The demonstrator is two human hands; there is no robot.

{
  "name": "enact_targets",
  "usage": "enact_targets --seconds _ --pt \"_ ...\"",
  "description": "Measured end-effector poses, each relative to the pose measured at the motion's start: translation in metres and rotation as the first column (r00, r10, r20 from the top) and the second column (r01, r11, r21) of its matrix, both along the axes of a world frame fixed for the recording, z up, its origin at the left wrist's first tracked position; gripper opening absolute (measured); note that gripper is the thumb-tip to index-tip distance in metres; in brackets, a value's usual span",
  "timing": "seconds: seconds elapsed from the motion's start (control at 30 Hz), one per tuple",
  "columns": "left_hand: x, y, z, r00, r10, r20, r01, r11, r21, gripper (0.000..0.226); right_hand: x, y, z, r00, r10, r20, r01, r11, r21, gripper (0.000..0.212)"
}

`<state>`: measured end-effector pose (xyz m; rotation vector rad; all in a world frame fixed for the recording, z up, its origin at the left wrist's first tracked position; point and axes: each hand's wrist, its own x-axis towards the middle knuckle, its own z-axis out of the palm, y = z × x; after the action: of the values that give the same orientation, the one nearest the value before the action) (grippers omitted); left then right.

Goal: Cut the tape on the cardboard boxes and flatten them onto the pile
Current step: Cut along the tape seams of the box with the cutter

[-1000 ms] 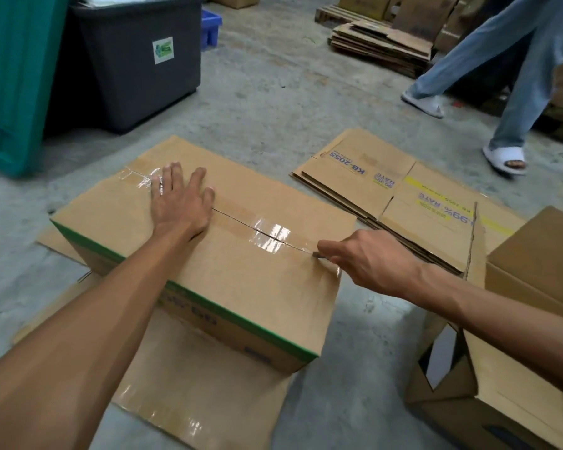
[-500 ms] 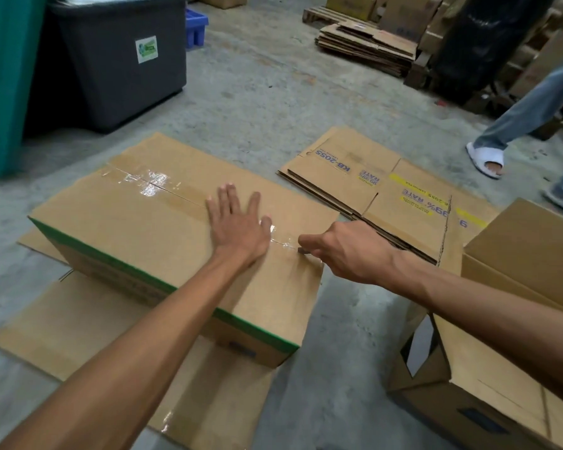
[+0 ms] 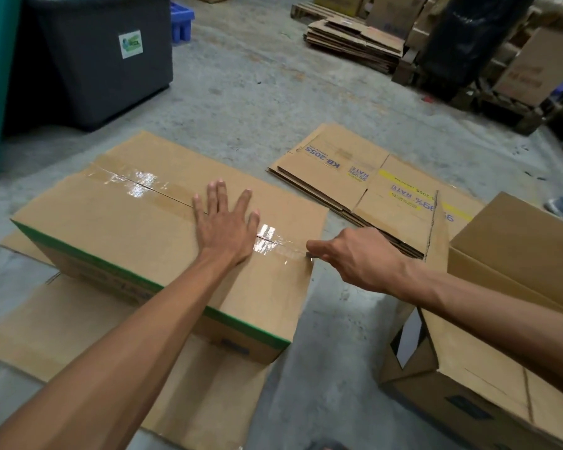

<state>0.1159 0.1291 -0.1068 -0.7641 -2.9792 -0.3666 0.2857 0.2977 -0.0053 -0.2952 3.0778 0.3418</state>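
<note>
Layout around the taped box point(image 3: 121, 228)
Flattened pile point(image 3: 371, 180) right-behind it, open box point(image 3: 488, 319) right, bin point(image 3: 101, 56) behind-left, flat sheet point(image 3: 88, 345) underneath.

Left hand point(image 3: 223, 227) flat, fingers spread; right hand point(image 3: 355, 258) curled, pinching.

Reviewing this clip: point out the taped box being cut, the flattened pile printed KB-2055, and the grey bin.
taped box point(image 3: 137, 228), head view: bare top flap, left of the hand.
flattened pile point(image 3: 348, 160), head view: top sheet, beside the KB-2055 print.
grey bin point(image 3: 88, 69), head view: front wall.
</note>
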Motion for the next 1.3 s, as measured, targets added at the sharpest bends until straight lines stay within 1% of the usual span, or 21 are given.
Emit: enact_targets --seconds 0.1,0.23,0.3,0.33,0.43,0.47,0.53,0.6,0.63,0.67,0.7,0.73,0.77,0.8,0.83,0.87,0.9,0.97,1.07,1.2,1.3 --pt "-0.002 -0.001 0.001 1.000 -0.006 0.003 0.006 1.000 -0.002 0.059 0.003 -0.006 0.005 0.998 -0.056 0.015 0.055 0.997 0.052 0.023" --pt "-0.002 -0.003 0.003 1.000 0.000 0.013 0.000 1.000 -0.005 0.059 0.001 -0.024 0.015 0.993 -0.109 0.033 0.105 0.988 0.114 0.036" --pt "-0.001 -0.002 0.003 1.000 -0.004 0.015 0.005 1.000 -0.005 0.058 -0.004 -0.030 0.017 0.987 -0.147 0.059 0.136 0.979 0.151 0.039" --pt "-0.001 -0.002 0.003 1.000 -0.010 0.017 0.010 1.000 -0.004 0.058 -0.006 -0.031 0.018 0.983 -0.166 0.074 0.151 0.973 0.177 0.036" --pt "-0.009 -0.009 0.002 1.000 -0.003 0.014 0.003 1.000 -0.014 0.058 0.004 -0.027 0.013 0.953 -0.247 0.177 0.170 0.916 0.362 0.028" --pt "-0.014 -0.014 0.002 1.000 0.013 0.011 -0.012 1.000 -0.019 0.058 0.013 -0.021 0.010 0.940 -0.286 0.189 0.201 0.907 0.370 0.025" --pt "-0.027 -0.024 0.002 0.999 0.044 0.004 -0.044 0.999 -0.021 0.058 0.030 -0.013 0.010 0.916 -0.379 0.134 0.338 0.906 0.257 0.014" --pt "-0.034 -0.033 0.001 0.997 0.072 -0.004 -0.072 0.997 -0.016 0.058 0.027 -0.014 0.011 0.888 -0.455 0.061 0.456 0.890 0.009 0.009" --pt "-0.035 -0.033 0.001 0.997 0.075 -0.005 -0.075 0.997 -0.010 0.058 0.021 -0.017 0.014 0.866 -0.496 0.065 0.500 0.856 -0.134 0.008" --pt "-0.034 -0.034 0.001 0.997 0.076 -0.008 -0.076 0.997 -0.008 0.058 0.009 -0.022 0.015 0.838 -0.536 0.098 0.539 0.791 -0.289 0.008" --pt "-0.033 -0.032 0.002 0.997 0.075 -0.006 -0.075 0.997 -0.005 0.058 -0.004 -0.026 0.015 0.795 -0.585 0.162 0.587 0.673 -0.449 0.009" --pt "-0.032 -0.032 0.002 0.997 0.074 -0.003 -0.074 0.997 -0.003 0.058 -0.016 -0.030 0.010 0.727 -0.637 0.258 0.636 0.483 -0.602 0.009" --pt "-0.031 -0.032 0.003 0.997 0.073 0.001 -0.073 0.997 -0.004 0.058 -0.026 -0.034 0.000 0.643 -0.671 0.369 0.658 0.238 -0.714 0.010" --pt "-0.031 -0.033 0.003 0.997 0.074 0.004 -0.074 0.997 -0.002 0.058 -0.034 -0.036 -0.012 0.558 -0.688 0.464 0.646 0.009 -0.763 0.013" --pt "-0.031 -0.034 0.003 0.997 0.075 0.003 -0.075 0.997 0.002 0.058 -0.040 -0.039 -0.024 0.485 -0.693 0.533 0.618 -0.161 -0.770 0.019" --pt "-0.031 -0.034 0.003 0.997 0.076 -0.003 -0.076 0.997 0.009 0.059 -0.043 -0.040 -0.036 0.428 -0.697 0.575 0.587 -0.270 -0.763 0.027" --pt "-0.032 -0.034 0.003 0.997 0.076 -0.006 -0.076 0.997 0.015 0.059 -0.046 -0.041 -0.046 0.385 -0.697 0.604 0.558 -0.345 -0.754 0.031" --pt "-0.032 -0.033 0.001 0.997 0.076 -0.014 -0.076 0.997 0.018 0.059 -0.052 -0.045 -0.059 0.343 -0.707 0.618 0.505 -0.416 -0.756 0.030" --pt "-0.031 -0.031 0.000 0.996 0.085 -0.036 -0.084 0.996 0.022 0.060 -0.062 -0.057 -0.068 0.346 -0.723 0.597 0.457 -0.426 -0.781 0.018" --pt "-0.030 -0.028 -0.001 0.994 0.094 -0.053 -0.094 0.996 0.010 0.060 -0.067 -0.074 -0.077 0.303 -0.736 0.605 0.400 -0.478 -0.782 0.017" --pt "-0.030 -0.029 -0.001 0.994 0.092 -0.058 -0.092 0.996 0.013 0.059 -0.066 -0.073 -0.080 0.301 -0.748 0.591 0.384 -0.472 -0.793 0.012"
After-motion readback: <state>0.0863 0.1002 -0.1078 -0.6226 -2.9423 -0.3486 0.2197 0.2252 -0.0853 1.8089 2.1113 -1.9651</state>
